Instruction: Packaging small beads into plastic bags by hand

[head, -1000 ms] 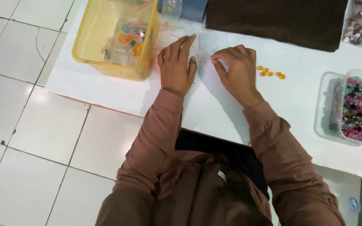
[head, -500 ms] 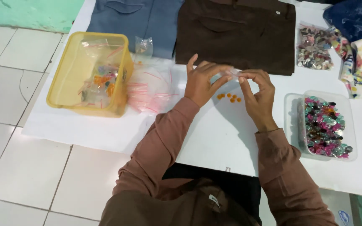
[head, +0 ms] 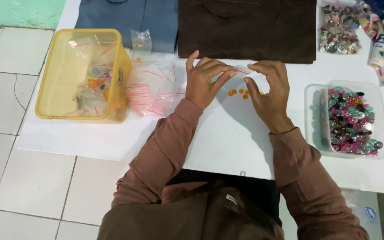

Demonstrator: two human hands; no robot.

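two hands, left hand (head: 205,84) and right hand (head: 270,91) fingers pinching a small clear bag (head: 242,70), orange beads (head: 241,93) on table just below

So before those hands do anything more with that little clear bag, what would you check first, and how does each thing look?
1. Small clear bag held by both hands: ok, pinched between the left hand and the right hand.
2. Bag mouth open: cannot tell, the plastic is too clear.
3. Orange beads within reach: ok, loose on the white table beneath the hands.
4. Spare bags close by: ok, piled beside the yellow bin.
5. Tub of mixed beads: ok, upright near the right hand.
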